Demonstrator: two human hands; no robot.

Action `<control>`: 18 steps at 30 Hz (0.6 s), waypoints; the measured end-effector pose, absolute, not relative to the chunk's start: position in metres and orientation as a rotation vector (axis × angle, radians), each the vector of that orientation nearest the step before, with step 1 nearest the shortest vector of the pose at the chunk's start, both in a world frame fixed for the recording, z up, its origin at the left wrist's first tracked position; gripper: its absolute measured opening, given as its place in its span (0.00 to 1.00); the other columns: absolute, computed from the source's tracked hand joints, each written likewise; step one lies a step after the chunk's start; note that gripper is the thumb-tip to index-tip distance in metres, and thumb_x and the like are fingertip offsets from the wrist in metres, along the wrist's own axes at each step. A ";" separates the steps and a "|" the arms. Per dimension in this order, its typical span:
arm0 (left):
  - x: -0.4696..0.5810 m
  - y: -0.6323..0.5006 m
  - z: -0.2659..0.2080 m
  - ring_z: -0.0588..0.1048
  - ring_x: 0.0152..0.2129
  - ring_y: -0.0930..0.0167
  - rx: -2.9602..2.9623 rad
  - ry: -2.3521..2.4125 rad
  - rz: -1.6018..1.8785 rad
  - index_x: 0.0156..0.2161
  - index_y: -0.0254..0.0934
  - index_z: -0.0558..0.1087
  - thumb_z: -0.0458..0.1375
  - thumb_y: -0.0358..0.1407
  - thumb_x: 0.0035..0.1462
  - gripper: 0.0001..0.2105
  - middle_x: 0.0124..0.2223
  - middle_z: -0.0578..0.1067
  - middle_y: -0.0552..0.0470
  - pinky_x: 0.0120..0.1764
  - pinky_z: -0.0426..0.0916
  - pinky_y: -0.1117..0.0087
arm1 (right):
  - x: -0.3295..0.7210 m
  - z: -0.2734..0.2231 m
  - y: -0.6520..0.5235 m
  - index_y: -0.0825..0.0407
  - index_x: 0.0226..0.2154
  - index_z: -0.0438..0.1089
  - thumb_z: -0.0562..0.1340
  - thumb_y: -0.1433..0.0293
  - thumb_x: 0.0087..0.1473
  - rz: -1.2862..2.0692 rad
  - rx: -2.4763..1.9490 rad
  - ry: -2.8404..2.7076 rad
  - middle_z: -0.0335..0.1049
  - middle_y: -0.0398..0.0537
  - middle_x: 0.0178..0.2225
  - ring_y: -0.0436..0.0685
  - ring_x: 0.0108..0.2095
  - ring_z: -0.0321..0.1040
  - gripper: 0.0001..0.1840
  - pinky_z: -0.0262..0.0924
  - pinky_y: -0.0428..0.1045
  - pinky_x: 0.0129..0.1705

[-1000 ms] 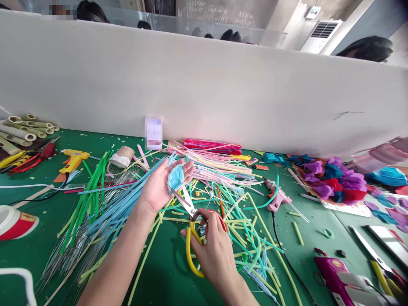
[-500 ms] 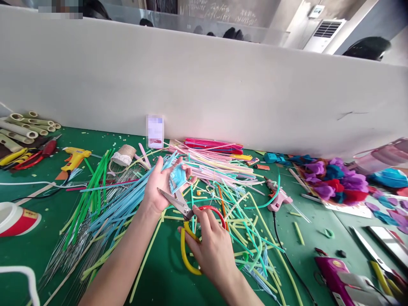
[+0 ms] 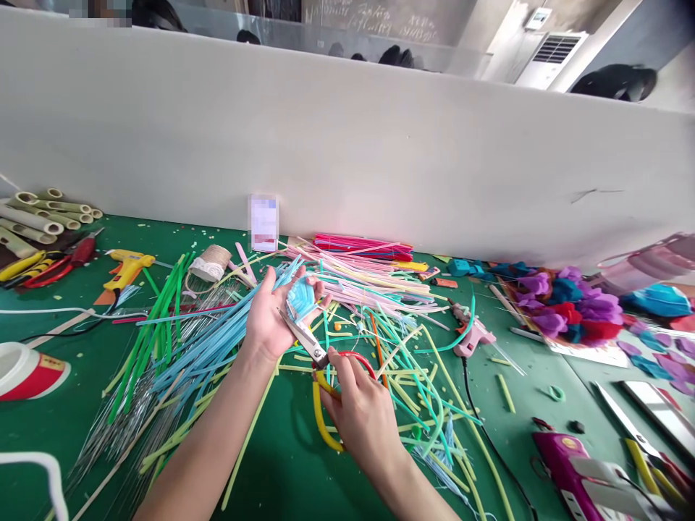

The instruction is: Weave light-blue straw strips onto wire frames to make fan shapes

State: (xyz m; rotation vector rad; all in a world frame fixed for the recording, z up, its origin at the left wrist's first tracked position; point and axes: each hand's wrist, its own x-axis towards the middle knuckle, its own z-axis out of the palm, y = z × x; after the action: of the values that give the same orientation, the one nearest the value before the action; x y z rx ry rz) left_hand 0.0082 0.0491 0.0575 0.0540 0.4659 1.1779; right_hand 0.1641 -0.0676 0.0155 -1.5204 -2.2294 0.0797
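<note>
My left hand is turned palm up, its fingers curled behind a small light-blue chenille piece with a paler edge. In my right hand is a pair of scissors with one red and one yellow handle. The blades are nearly closed and reach over the left palm, their tips at the lower edge of the blue piece. Whether they touch it I cannot tell. Beside the left wrist lies a bundle of light-blue chenille stems.
Yellow-green and teal stems are scattered around the hands. A yellow glue gun lies left, a pink glue gun right. A phone leans on the white partition. Purple and red flowers and a power strip are at right.
The scissor blades have drawn together from a wider opening, and the handles have come closer to each other. The left hand still holds the blue piece in nearly the same place.
</note>
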 end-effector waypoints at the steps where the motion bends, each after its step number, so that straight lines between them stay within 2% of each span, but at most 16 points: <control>1: 0.008 0.049 0.056 0.78 0.37 0.62 0.049 0.475 1.184 0.38 0.33 0.75 0.42 0.50 0.67 0.26 0.32 0.76 0.45 0.46 0.73 0.51 | 0.164 0.015 -0.067 0.55 0.53 0.62 0.56 0.70 0.61 0.041 -1.509 -2.233 0.75 0.53 0.39 0.57 0.31 0.74 0.17 0.60 0.48 0.25; 5: 0.011 0.050 0.052 0.78 0.37 0.61 0.044 0.495 1.209 0.39 0.31 0.75 0.42 0.49 0.68 0.25 0.32 0.77 0.43 0.46 0.72 0.50 | 0.165 0.016 -0.061 0.56 0.47 0.65 0.56 0.69 0.60 -0.099 -1.469 -2.280 0.74 0.48 0.32 0.55 0.25 0.70 0.13 0.53 0.48 0.22; 8: 0.014 0.050 0.051 0.78 0.37 0.61 0.033 0.522 1.224 0.40 0.31 0.75 0.43 0.48 0.68 0.24 0.33 0.77 0.43 0.46 0.73 0.51 | 0.167 0.019 -0.057 0.55 0.42 0.66 0.56 0.66 0.62 -0.216 -1.434 -2.372 0.71 0.46 0.26 0.55 0.24 0.69 0.10 0.49 0.50 0.23; 13: 0.017 0.049 0.052 0.79 0.38 0.61 -0.004 0.563 1.240 0.38 0.33 0.74 0.44 0.47 0.68 0.22 0.33 0.77 0.43 0.45 0.74 0.53 | 0.171 0.024 -0.050 0.54 0.39 0.66 0.53 0.58 0.67 -0.322 -1.409 -2.461 0.69 0.44 0.22 0.54 0.20 0.67 0.16 0.43 0.50 0.23; 18: 0.018 0.048 0.056 0.79 0.38 0.61 -0.036 0.592 1.252 0.38 0.33 0.73 0.44 0.46 0.68 0.21 0.34 0.77 0.44 0.44 0.74 0.53 | 0.172 0.021 -0.047 0.54 0.37 0.65 0.49 0.57 0.69 -0.368 -1.384 -2.465 0.69 0.44 0.21 0.53 0.18 0.67 0.19 0.39 0.50 0.22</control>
State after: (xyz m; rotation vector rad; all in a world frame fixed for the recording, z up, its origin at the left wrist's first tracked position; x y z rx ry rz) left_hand 0.0177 0.0477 0.0557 -0.0359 0.5924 1.2515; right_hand 0.1720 -0.0466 0.0214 -1.3840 -2.4648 -0.3676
